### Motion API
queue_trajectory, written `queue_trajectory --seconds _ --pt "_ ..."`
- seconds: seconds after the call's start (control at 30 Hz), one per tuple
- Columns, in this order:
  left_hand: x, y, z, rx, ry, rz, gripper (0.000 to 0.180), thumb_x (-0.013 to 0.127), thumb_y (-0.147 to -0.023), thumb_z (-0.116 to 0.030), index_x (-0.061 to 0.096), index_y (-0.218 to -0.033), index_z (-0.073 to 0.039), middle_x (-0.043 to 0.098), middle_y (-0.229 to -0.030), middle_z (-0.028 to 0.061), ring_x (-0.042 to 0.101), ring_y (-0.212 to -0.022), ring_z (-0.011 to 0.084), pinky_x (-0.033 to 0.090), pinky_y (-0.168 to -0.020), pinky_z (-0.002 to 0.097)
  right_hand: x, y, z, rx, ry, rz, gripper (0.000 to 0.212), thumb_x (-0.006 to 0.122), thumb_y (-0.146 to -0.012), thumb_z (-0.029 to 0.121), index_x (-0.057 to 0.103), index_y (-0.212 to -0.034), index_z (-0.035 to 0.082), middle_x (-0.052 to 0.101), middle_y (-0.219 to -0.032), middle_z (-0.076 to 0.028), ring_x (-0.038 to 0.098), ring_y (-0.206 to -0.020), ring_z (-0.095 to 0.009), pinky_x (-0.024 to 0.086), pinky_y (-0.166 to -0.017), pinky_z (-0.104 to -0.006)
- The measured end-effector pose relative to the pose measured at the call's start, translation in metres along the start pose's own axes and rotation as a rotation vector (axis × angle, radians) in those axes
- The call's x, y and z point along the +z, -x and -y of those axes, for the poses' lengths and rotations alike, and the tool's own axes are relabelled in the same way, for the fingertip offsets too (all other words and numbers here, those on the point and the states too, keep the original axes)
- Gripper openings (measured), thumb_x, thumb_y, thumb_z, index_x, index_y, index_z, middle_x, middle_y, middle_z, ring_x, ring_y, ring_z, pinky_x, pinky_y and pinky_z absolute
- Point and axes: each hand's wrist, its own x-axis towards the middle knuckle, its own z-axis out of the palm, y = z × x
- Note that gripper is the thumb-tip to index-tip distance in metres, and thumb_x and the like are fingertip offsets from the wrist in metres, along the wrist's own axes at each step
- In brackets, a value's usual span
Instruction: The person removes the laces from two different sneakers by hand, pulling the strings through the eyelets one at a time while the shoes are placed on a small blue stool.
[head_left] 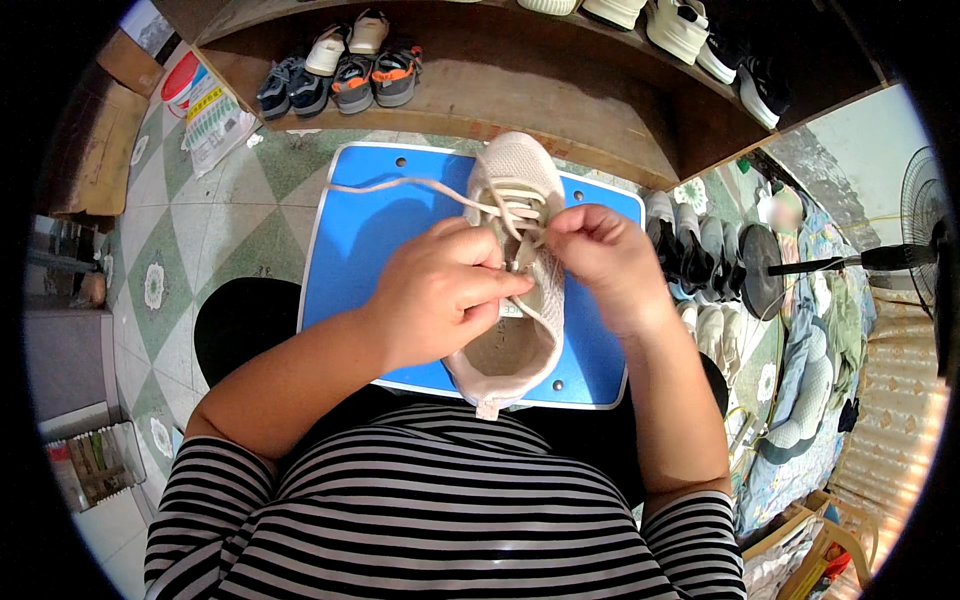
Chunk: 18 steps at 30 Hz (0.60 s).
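A pale pink knit sneaker (518, 160) lies on a blue board on my lap, toe pointing away and heel toward me. Its cream shoelace (405, 182) is laced through the front eyelets, and one loose end trails left across the board. My left hand (445, 290) is closed at the sneaker's tongue and left eyelet edge, one finger stretched across the opening; the exact grip is partly hidden. At the right eyelet edge, my right hand (610, 262) pinches the shoelace between thumb and fingertips. Another stretch of lace curves down over the sneaker's opening.
The blue board (345, 270) has a white rim. Beyond it stands a wooden shoe rack (520, 95) with several shoes. More shoes (695, 240) line the floor at right, near a black fan (915, 255). A red-and-white bucket (182, 82) sits at the far left.
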Motion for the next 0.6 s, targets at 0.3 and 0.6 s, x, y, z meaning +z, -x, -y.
queue_trajectory --seconds 0.3,0.6 --pt "0.002 0.002 0.003 0.038 0.038 -0.027 0.034 0.065 -0.061 0.001 0.073 -0.091 -0.012 0.047 -0.069 0.0032 0.047 -0.063 0.0225 0.038 -0.056 0.0337 -0.008 0.011 -0.004 -0.09 0.314 0.017 0.013 0.068 -0.084 0.013 0.062 -0.086 0.001 0.058 -0.074 0.002 0.049 -0.066 -0.005 0.041 -0.057 -0.02" --pt "0.003 -0.001 0.0 0.03 0.055 -0.009 0.03 0.065 -0.062 0.0 0.074 -0.088 -0.012 0.047 -0.068 0.0033 0.047 -0.064 0.0228 0.038 -0.056 0.0337 -0.028 0.007 0.005 0.084 -0.068 0.135 0.008 0.065 -0.083 0.005 0.06 -0.088 0.002 0.057 -0.077 0.001 0.052 -0.064 -0.006 0.04 -0.056 -0.0184"
